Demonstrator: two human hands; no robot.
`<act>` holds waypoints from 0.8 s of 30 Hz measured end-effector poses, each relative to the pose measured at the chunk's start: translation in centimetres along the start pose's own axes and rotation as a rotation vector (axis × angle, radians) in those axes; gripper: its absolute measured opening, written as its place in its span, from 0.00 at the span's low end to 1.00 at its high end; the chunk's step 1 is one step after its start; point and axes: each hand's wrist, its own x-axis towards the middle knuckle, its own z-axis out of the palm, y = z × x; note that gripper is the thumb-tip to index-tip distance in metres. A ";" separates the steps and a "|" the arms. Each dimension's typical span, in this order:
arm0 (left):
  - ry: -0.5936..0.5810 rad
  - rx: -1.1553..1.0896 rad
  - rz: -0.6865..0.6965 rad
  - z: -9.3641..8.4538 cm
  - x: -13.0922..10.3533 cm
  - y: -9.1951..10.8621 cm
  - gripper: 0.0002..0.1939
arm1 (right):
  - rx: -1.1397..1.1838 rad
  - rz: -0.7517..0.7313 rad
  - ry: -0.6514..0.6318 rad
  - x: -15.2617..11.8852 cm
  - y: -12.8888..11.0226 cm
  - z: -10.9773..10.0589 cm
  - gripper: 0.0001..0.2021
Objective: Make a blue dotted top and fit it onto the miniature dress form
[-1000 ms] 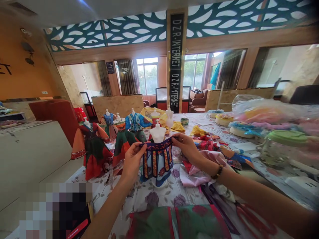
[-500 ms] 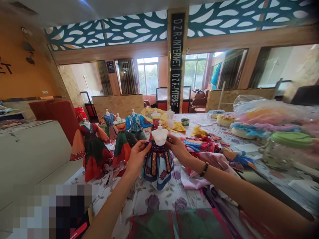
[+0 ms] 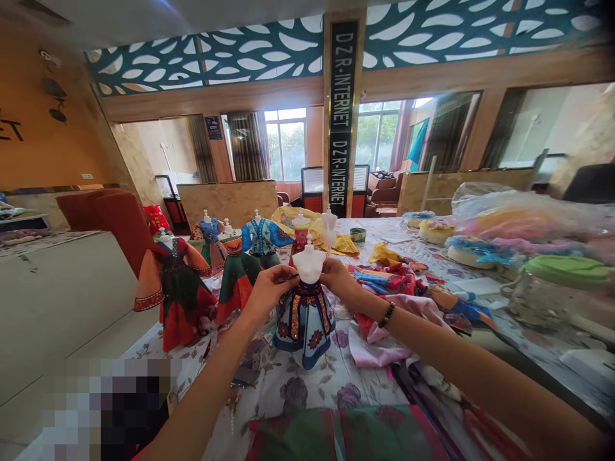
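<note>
A small white mannequin (image 3: 309, 261) stands upright on the flowered cloth in front of me, wearing a blue skirt (image 3: 306, 323) with a dark waistband and patterned strips. My left hand (image 3: 275, 288) is at the mannequin's left side, thumb and fingers pinched at the top of the waistband. On the other side, my right hand (image 3: 342, 282) is closed against the mannequin's back edge near the waist; its fingertips are partly hidden behind the torso. Dressed mannequins stand close by on the left, among them one in a red and green dress (image 3: 180, 291) and one in a blue jacket (image 3: 262, 238).
Bright fabric pieces (image 3: 398, 282) lie right of the mannequin, with a green-lidded jar (image 3: 542, 298) and plastic-wrapped material (image 3: 519, 214) beyond. Folded green fabric (image 3: 298, 435) is at the near edge. A white cabinet (image 3: 62, 294) stands at the left.
The skirt has turned slightly and its hem has shifted a little to the left. My left hand has risen slightly at the waistband, and the right hand has moved slightly left.
</note>
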 end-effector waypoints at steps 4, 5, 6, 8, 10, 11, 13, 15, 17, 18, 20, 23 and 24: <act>0.044 0.125 0.059 0.0 -0.3 0.4 0.08 | -0.003 -0.036 0.005 0.2 -0.1 0.1 0.13; 0.060 0.156 0.074 0.1 -0.4 0.6 0.08 | -0.004 -0.044 0.008 0.2 -0.2 0.2 0.12; 0.079 0.186 0.091 0.2 -0.6 0.9 0.07 | -0.006 -0.052 0.010 0.2 -0.3 0.2 0.12; 0.131 0.241 0.128 0.5 -1.0 1.4 0.07 | -0.010 -0.064 0.015 0.0 -0.4 0.3 0.12; 0.194 0.281 0.170 0.9 -1.3 1.9 0.10 | -0.015 -0.075 0.018 -0.1 -0.5 0.3 0.12; 0.221 0.294 0.189 1.0 -1.5 2.0 0.11 | -0.018 -0.079 0.019 -0.1 -0.6 0.4 0.11; 0.248 0.306 0.213 1.4 -1.8 2.0 0.11 | -0.024 -0.082 0.018 -0.2 -0.6 0.4 0.11; 0.242 0.305 0.222 1.7 -2.2 1.7 0.07 | -0.031 -0.081 0.016 -0.2 -0.6 0.3 0.10; 0.231 0.299 0.225 2.1 -2.7 1.3 0.04 | -0.037 -0.077 0.016 -0.2 -0.5 0.3 0.09; 0.229 0.297 0.225 2.2 -3.0 1.2 0.04 | -0.040 -0.075 0.016 -0.2 -0.4 0.3 0.09; 0.231 0.293 0.223 2.4 -3.6 1.0 0.06 | -0.045 -0.072 0.020 -0.2 -0.3 0.2 0.09; 0.239 0.267 0.216 2.7 -4.3 0.9 0.09 | -0.052 -0.072 0.034 -0.2 -0.3 0.1 0.10; 0.238 0.252 0.211 2.8 -4.5 0.9 0.10 | -0.052 -0.072 0.040 -0.2 -0.3 0.1 0.10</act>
